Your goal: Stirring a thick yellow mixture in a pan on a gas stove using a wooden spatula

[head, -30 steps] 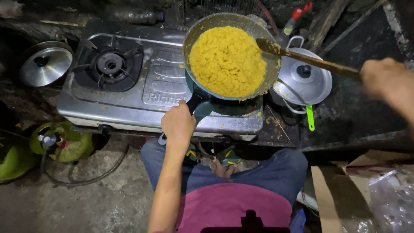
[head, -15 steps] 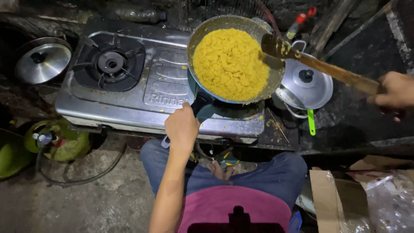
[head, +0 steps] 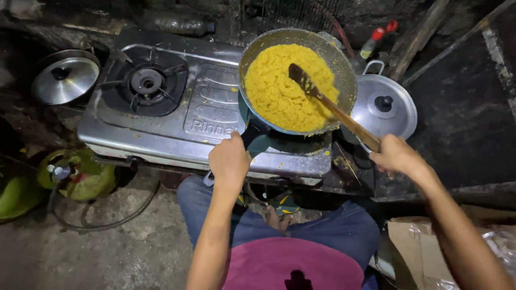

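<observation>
My left hand (head: 230,162) is closed around the dark handle of the pan (head: 297,80), which sits tilted on the right burner of the steel stove (head: 161,115), handle pointing back at me. Loaded with yellow crumbly food (head: 282,86), it probably feels heavy and stiff. My right hand (head: 396,154) grips the wooden spatula (head: 328,104) at its near end; it looks light and rigid, long axis slanting up-left, blade in the food.

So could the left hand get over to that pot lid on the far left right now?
Probably not without letting go: the left hand is gripping the pan handle, and the pot lid lies beyond the free burner. Nothing blocks the path itself.
</observation>
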